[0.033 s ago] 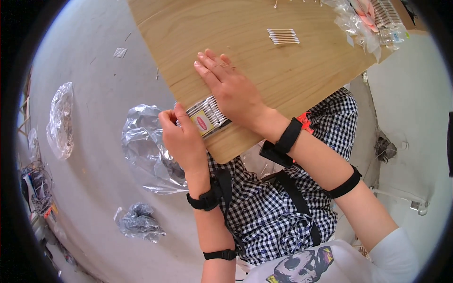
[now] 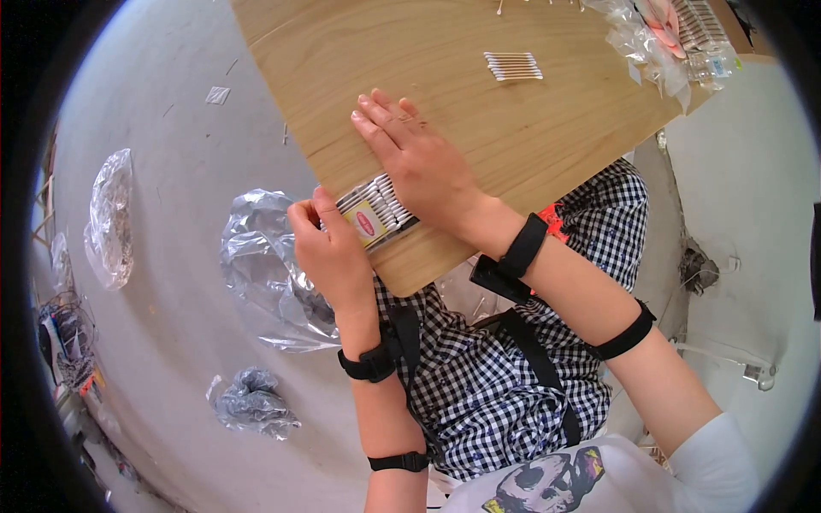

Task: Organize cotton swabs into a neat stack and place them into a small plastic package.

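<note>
The table (image 2: 342,43) is pale grained wood, its rounded near corner at six o'clock. On it lie a box (image 2: 376,214) of swabs along the edge at seven, a tidy row of swabs (image 2: 513,66) at two, a loose swab (image 2: 500,8) at one, and crumpled wrapping (image 2: 631,38) towards three.
</note>
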Motion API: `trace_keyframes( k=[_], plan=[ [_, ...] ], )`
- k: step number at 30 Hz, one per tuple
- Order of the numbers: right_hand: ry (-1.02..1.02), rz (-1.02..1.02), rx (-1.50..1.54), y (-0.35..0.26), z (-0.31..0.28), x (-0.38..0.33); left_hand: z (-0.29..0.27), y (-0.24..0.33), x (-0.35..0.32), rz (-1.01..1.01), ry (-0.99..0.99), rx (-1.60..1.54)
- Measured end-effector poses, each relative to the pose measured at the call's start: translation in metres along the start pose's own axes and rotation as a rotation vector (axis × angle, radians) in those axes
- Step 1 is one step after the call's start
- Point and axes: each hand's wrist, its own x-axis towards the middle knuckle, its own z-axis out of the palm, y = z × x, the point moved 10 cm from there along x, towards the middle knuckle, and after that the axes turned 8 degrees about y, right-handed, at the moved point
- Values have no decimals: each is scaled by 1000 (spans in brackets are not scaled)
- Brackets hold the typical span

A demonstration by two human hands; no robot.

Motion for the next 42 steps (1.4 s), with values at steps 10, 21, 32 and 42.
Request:
trace_keyframes(
  k=[10,21,32,42],
  plan=[
    [12,-22,-11,-6,1,2,18,-21,5,-68,-57,-330],
    [52,88,159,-16,3,5,6,2,2,11,-13,-53],
    [129,584,1042,3,1,-8,1,-6,7,-50,-98,-17],
    [151,701,1070,-12,-2,-31,-1,-14,2,-25,-101,-132]
  ],
)
